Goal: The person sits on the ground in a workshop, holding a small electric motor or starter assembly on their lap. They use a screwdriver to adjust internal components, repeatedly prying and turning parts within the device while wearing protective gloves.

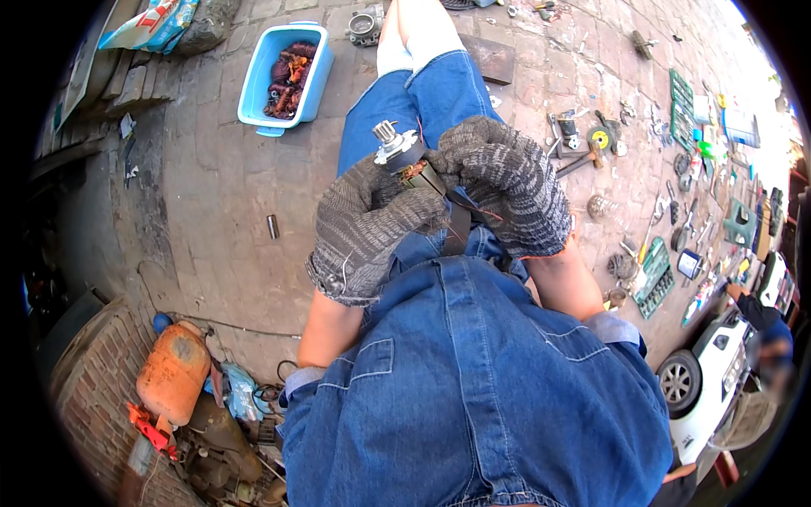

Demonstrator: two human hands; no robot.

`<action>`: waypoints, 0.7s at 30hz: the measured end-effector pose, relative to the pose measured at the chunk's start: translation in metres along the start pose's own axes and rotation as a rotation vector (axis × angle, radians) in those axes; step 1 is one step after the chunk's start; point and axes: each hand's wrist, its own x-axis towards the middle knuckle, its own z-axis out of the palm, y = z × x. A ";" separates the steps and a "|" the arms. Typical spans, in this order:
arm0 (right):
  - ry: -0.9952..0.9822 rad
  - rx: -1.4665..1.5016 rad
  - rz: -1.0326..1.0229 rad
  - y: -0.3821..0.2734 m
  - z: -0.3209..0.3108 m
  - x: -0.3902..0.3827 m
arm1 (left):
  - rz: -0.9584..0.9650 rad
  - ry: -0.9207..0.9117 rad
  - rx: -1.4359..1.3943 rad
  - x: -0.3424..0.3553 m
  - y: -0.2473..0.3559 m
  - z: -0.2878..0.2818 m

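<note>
An electric motor armature (397, 147), with a toothed metal pinion on top and copper windings below, is held tilted above my lap. My left hand (363, 221), in a dark grey knitted glove, is closed around its side with the thumb laid across the front. My right hand (511, 182), gloved the same way, has its fingers curled and pressed together right beside the windings. What those fingertips pinch is hidden by the glove. Thin copper-coloured strands stick out near both hands. A dark strap (457, 230) hangs below the armature.
A light blue basin (318, 80) of reddish-brown copper windings stands ahead on the left. Tools, including a hammer (581, 160) and a green socket case (654, 279), cover the paving at right. An orange tank (173, 372) is lower left. A person (754, 313) is beside a white car (714, 380).
</note>
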 end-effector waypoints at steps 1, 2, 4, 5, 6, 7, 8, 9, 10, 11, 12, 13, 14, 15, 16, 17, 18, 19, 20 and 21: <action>0.029 -0.013 0.001 -0.003 0.002 -0.001 | -0.032 -0.013 -0.075 0.001 0.000 0.000; 0.059 -0.026 0.002 -0.006 0.004 -0.003 | -0.034 -0.050 -0.189 0.002 -0.001 -0.001; 0.113 -0.141 -0.078 -0.008 0.009 -0.007 | -0.034 -0.113 -0.418 0.002 -0.005 -0.003; 0.143 -0.242 -0.161 -0.008 0.012 -0.010 | -0.034 -0.096 -0.475 0.001 -0.004 -0.002; 0.178 -0.345 -0.249 -0.009 0.015 -0.012 | -0.032 -0.087 -0.531 0.002 -0.003 0.000; 0.131 -0.411 -0.282 -0.013 0.016 -0.015 | -0.030 -0.076 -0.588 0.003 -0.001 0.002; 0.084 -0.478 -0.315 -0.017 0.015 -0.017 | -0.010 -0.080 -0.541 0.005 -0.001 0.002; 0.045 -0.549 -0.360 -0.020 0.018 -0.019 | 0.006 -0.085 -0.491 0.005 -0.002 0.002; 0.004 -0.618 -0.409 -0.022 0.021 -0.019 | 0.021 -0.091 -0.442 0.005 -0.003 0.002; -0.027 -0.625 -0.435 -0.019 0.021 -0.018 | 0.018 -0.099 -0.449 0.004 -0.005 0.001; -0.060 -0.634 -0.463 -0.016 0.020 -0.016 | 0.019 -0.108 -0.458 0.004 -0.007 0.002; -0.094 -0.643 -0.491 -0.014 0.020 -0.014 | 0.019 -0.116 -0.467 0.004 -0.009 0.002; -0.066 -0.489 -0.385 -0.015 0.024 -0.017 | -0.001 -0.144 -0.515 0.004 -0.010 0.002; -0.026 -0.327 -0.287 -0.014 0.029 -0.020 | -0.021 -0.165 -0.563 0.004 -0.011 0.001; -0.004 -0.256 -0.220 -0.015 0.027 -0.023 | -0.041 -0.187 -0.612 0.004 -0.011 0.001; 0.018 -0.185 -0.152 -0.015 0.025 -0.024 | -0.050 -0.221 -0.625 0.004 -0.011 -0.001; 0.024 -0.232 -0.134 -0.013 0.024 -0.026 | -0.063 -0.256 -0.637 0.004 -0.011 -0.002; 0.006 -0.236 -0.143 -0.011 0.022 -0.026 | -0.076 -0.291 -0.648 0.003 -0.012 -0.004; -0.012 -0.241 -0.151 -0.009 0.019 -0.025 | -0.077 -0.278 -0.577 0.002 -0.013 -0.005; -0.030 -0.246 -0.157 -0.008 0.017 -0.026 | -0.080 -0.264 -0.508 0.000 -0.017 -0.006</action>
